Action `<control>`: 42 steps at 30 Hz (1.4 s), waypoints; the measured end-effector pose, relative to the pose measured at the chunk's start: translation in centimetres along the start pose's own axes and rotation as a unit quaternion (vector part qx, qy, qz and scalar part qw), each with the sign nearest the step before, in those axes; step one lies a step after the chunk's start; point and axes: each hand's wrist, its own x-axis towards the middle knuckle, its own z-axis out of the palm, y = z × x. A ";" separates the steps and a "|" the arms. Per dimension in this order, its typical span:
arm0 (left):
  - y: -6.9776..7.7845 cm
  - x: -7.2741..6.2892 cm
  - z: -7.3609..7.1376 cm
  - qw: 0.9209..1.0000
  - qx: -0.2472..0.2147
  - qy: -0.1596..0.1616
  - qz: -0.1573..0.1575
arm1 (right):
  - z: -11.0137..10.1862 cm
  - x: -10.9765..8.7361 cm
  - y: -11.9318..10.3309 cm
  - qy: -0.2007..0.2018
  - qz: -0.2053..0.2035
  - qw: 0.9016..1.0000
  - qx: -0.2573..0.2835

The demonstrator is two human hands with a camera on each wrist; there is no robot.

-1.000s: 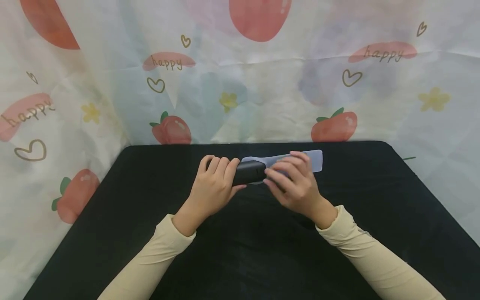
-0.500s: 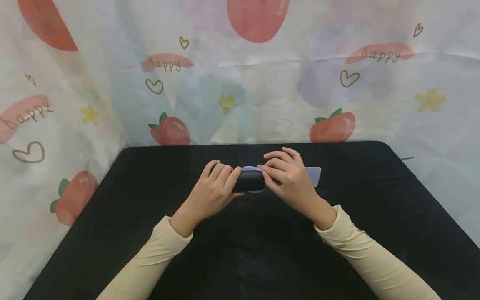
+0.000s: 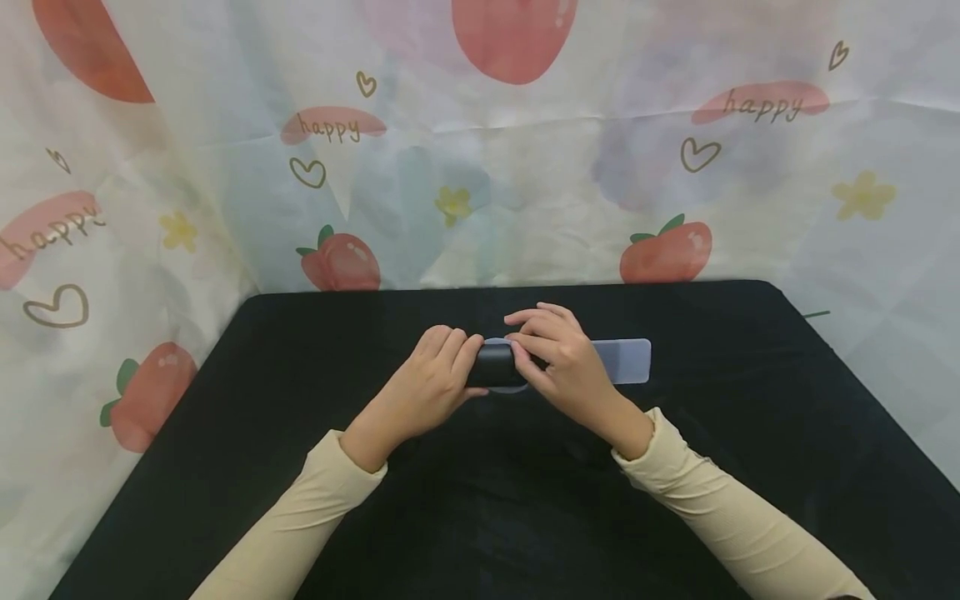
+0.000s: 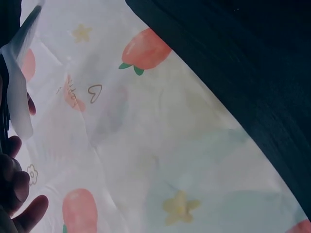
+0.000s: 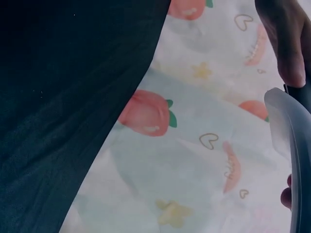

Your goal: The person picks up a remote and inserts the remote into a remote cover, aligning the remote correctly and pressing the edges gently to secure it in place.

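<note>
Gripping the left part of the black object (image 3: 491, 365) w/ L hand (image 3: 431, 375), fingers bent over its far edge, thumb at the near one. Touching its right end w/ bent thumb + index of R hand (image 3: 570, 354); can't tell if really pinching there or only pressing. Both hands on one thing, close but apart, w/ the other R fingers raised off it.

So: see black object btwn hands, over the tabletop (image 3: 480, 483). Also note pale strip (image 3: 630, 361), translucent, w/ rounded end showing behind the object btwn hands, passing behind R hand and sticking out to its right. Can't tell if joined to the object.

To handle well: use L hand as the firm anchor, prob. best w/out squeezing hard. Work w/ R thumb + index only, i.e. small, controlled pressure along the object's length, no twisting. Go easy on the strip: looks thin, prob. flexible, so don't bend it w/ R palm. Leave the raised R fingers clear for a better view of the contact pt.
</note>
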 end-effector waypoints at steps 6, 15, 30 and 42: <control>0.0 0.3 0.1 1.000 0.026 0.013 0.001 | 0.2 0.3 0.1 0.005 0.007 1.000 0.004; -0.3 0.2 -0.3 0.996 0.067 0.050 -0.029 | -1.0 -0.2 0.6 -0.047 -0.024 0.995 -0.079; -0.1 0.7 -1.3 0.994 0.083 0.023 -0.073 | -2.9 -1.0 1.3 -0.052 -0.072 0.974 -0.207; -0.1 0.6 -1.6 0.995 0.030 -0.017 -0.098 | -2.8 -0.7 1.2 0.025 -0.200 0.966 -0.160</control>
